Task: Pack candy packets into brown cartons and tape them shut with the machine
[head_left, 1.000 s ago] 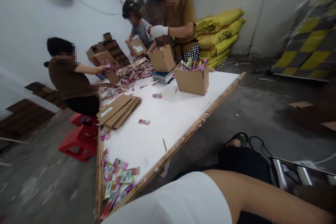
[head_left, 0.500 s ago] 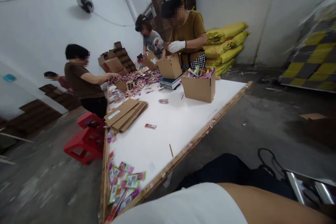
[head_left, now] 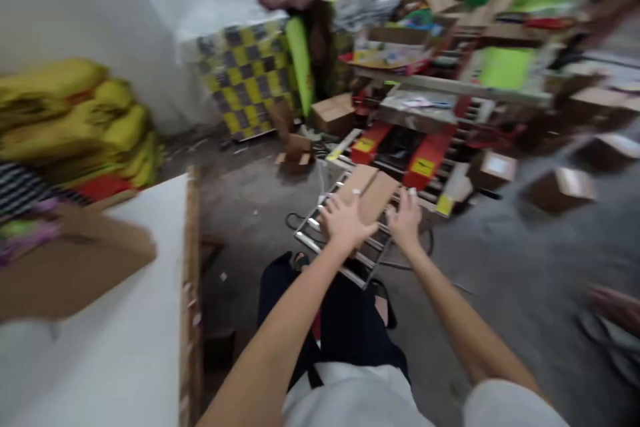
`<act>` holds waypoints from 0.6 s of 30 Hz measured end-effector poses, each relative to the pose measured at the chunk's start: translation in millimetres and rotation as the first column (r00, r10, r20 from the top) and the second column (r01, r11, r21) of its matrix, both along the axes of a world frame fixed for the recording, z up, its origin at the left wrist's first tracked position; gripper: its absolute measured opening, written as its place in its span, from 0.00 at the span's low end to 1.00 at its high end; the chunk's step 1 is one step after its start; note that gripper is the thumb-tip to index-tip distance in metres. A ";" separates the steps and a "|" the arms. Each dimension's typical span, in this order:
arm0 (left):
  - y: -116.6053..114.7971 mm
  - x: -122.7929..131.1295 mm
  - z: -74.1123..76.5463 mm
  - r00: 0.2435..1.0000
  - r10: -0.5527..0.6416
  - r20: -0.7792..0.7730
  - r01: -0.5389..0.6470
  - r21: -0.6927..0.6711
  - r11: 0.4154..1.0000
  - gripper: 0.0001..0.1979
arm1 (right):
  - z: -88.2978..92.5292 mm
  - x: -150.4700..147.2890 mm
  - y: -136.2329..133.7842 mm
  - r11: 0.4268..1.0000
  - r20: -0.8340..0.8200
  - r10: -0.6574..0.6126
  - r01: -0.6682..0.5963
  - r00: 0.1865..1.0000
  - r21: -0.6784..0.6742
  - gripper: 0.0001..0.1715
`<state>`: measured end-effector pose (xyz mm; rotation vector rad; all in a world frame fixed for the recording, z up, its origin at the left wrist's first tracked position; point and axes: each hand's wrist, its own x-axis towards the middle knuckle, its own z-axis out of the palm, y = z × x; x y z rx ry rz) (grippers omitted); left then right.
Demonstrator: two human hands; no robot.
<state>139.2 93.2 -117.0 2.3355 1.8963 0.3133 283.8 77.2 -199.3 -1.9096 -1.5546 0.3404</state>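
A cardboard box (head_left: 369, 181) with its top flaps folded closed lies on a metal roller conveyor (head_left: 361, 276) in front of my knees. My left hand (head_left: 346, 219) rests on the near left part of the box, fingers spread. At the right edge of the box is my right hand (head_left: 405, 219), fingers stretched forward and apart; whether it presses on the side is blurred. Just beyond the box stands a machine with red side plates (head_left: 425, 161) bearing yellow labels, in line with the rollers.
To my left is a white table (head_left: 125, 340) with a wooden edge, holding an open carton (head_left: 80, 267) of colourful packets. Yellow sacks (head_left: 70, 117) are piled behind it. Several small cartons (head_left: 563, 190) stand on the floor at right. A cable lies beside the conveyor.
My view has swung right, from the packet table and co-workers to the conveyor and machine. Both my hands have come into view at the box.
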 end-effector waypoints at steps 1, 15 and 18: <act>7.7 -0.2 -1.3 1.000 0.021 0.005 -0.021 0.011 1.000 0.53 | -10.3 15.7 -15.7 0.997 -0.026 -0.072 0.071 0.997 -0.034 0.37; 69.1 59.4 0.6 0.915 0.067 -0.397 -0.046 0.061 0.997 0.50 | -175.7 70.0 -114.8 0.899 -0.462 -0.436 0.395 0.772 -0.189 0.43; 97.2 77.9 -2.5 0.907 0.069 -0.416 -0.047 0.063 0.997 0.50 | -182.7 59.1 -108.6 0.893 -0.537 -0.447 0.387 0.715 -0.229 0.42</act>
